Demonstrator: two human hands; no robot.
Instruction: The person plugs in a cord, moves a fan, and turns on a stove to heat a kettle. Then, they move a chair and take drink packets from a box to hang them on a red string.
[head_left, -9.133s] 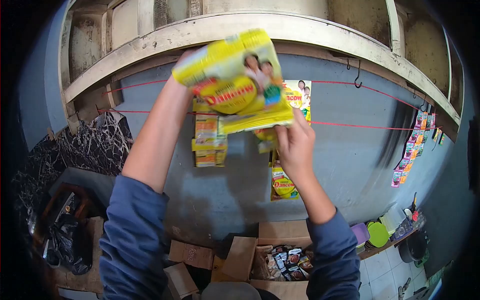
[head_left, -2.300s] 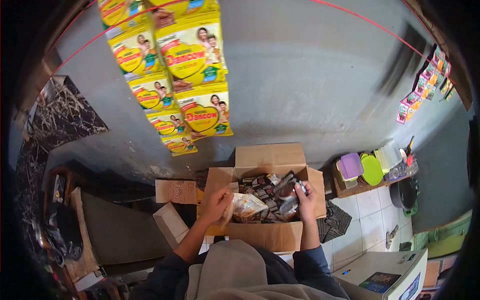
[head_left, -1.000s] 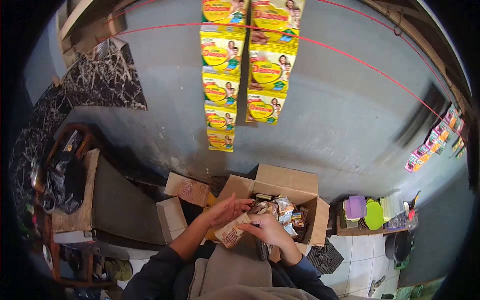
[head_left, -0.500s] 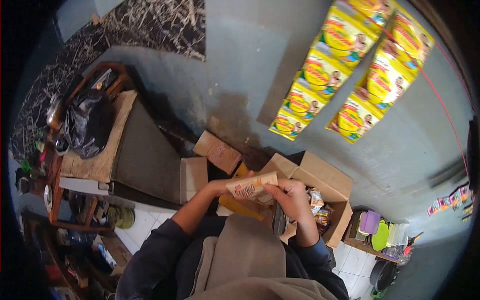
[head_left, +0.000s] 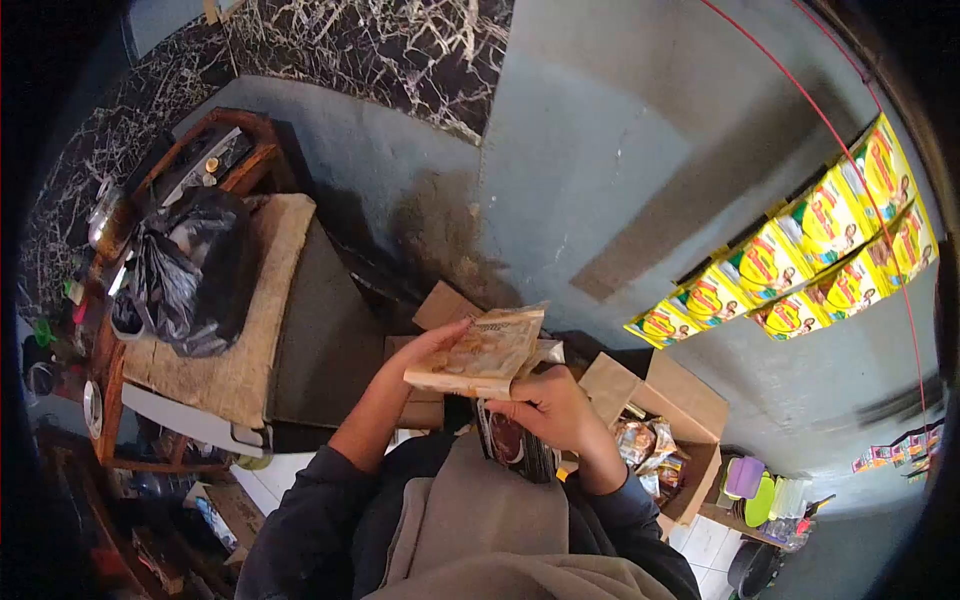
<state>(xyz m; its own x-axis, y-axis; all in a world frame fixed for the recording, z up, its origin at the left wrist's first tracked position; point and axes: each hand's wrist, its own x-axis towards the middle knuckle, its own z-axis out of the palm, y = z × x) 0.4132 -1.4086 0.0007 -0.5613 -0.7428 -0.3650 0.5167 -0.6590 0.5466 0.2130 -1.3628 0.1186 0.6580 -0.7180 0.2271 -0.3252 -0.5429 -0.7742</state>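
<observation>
My left hand (head_left: 432, 346) and my right hand (head_left: 549, 408) together hold a flat stack of tan sachet packets (head_left: 484, 352) in front of my chest. The right hand also pins a strip of dark sachets (head_left: 512, 448) that hangs below it. To the right and below stands an open cardboard box (head_left: 690, 400) with several more sachets (head_left: 645, 445) inside. Two strips of yellow sachets (head_left: 800, 265) hang from a red string (head_left: 800, 95) on the grey wall.
A wooden table (head_left: 215, 330) with a black plastic bag (head_left: 190, 270) stands at the left. Small cardboard boxes (head_left: 440, 305) lie by the wall. Coloured plastic lids (head_left: 755, 485) sit at the lower right, and more sachet strips (head_left: 890, 455) hang at the far right.
My view has swung further left and tilted. Both hands have lifted the tan sachet stack higher and turned it flatter, and the dark strip now hangs below my right hand.
</observation>
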